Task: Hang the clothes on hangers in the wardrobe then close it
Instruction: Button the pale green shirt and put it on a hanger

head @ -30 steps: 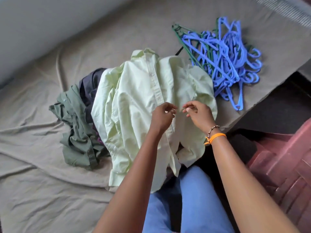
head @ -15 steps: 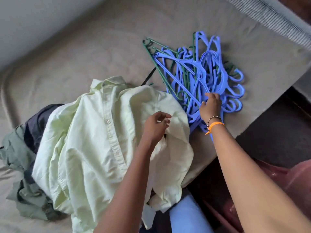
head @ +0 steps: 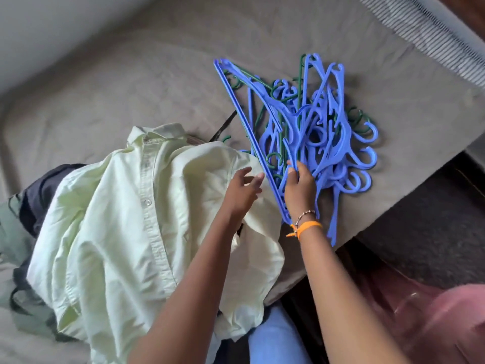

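Observation:
A pale green button-up shirt (head: 131, 219) lies spread on the bed, collar pointing away from me. To its right sits a tangled pile of blue and green plastic hangers (head: 328, 132). My right hand (head: 299, 190), with an orange band at the wrist, grips one blue hanger (head: 244, 106) at the pile's near edge; the hanger's long bar slants up to the far left. My left hand (head: 242, 193) hovers over the shirt's right shoulder with fingers loosely extended, holding nothing. No wardrobe is in view.
A dark garment (head: 39, 195) and an olive green garment (head: 13, 232) lie under the shirt at the left. The grey-brown bed sheet (head: 131, 88) runs back to a pale wall (head: 39, 22). A reddish plastic object (head: 433, 324) stands on the dark floor at the right.
Both hands left the shirt's button placket. My right hand reached to the hanger pile and took hold of a blue hanger, now tilted up. My left hand opened over the shirt.

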The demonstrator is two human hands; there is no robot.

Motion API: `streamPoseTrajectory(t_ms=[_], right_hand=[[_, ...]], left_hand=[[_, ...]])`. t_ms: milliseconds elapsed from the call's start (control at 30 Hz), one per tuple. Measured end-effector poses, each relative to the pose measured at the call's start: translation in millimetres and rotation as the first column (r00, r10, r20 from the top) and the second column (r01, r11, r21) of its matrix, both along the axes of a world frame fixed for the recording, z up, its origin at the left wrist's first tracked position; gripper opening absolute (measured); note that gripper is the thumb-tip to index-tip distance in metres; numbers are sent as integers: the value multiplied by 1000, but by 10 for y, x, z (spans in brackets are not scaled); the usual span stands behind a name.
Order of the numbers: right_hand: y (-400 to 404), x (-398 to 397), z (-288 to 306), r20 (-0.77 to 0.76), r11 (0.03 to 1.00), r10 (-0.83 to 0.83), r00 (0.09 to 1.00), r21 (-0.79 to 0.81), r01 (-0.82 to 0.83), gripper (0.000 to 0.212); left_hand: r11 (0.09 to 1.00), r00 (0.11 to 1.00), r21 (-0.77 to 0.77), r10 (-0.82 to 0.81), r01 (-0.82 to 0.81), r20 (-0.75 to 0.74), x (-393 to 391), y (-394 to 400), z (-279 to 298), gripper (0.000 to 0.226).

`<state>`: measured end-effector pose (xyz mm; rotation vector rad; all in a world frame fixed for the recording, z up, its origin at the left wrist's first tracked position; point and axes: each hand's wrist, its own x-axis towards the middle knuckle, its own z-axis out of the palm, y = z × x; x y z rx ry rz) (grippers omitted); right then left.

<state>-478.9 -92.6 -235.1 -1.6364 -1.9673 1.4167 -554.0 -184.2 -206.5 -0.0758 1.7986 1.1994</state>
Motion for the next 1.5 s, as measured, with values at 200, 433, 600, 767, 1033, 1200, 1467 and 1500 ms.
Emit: streamPoseTrajectory(t_ms=[200,433,600,767,1033,1200,1467,1500], right_hand=[[-581,-214,217,-188,992,128,974,-1,-130,28],[-953,-947,440,-299,957,140,944,-205,-207,9],[-778,-1418,485,-384,903,-33,923,-408,-138,33],[-622,-1625,430,-437,867,-97,894,-479,-140,30],[-562,-2023,538,-470,861,-223,854,-505,-54,31],[-648,-2322,697,-606,821,-274,747,-552,-146,31],[-777,-2471,514,-644,822,-227,730,-529,-211,30],[-777,-2431,437,-624,831,-184,759,-511,-219,30]], left_hand=[[942,943,222,291,-253,-159,-289,-397,341,26],[925,899,223,358,-306,-254,-880,-905,544,25],[982,828,-179,-48,-64,-559,-1433,-1108,189,34],[843,857,-537,-292,21,-425,-1707,-1016,-155,73],[946,770,-324,-207,0,-604,-1504,-1180,-195,25],[988,774,-157,-90,-12,-627,-1043,-1481,-45,19],[981,906,-187,-25,-60,-422,-851,-1635,201,26],[972,914,-201,31,-122,-404,-923,-1611,233,27]])
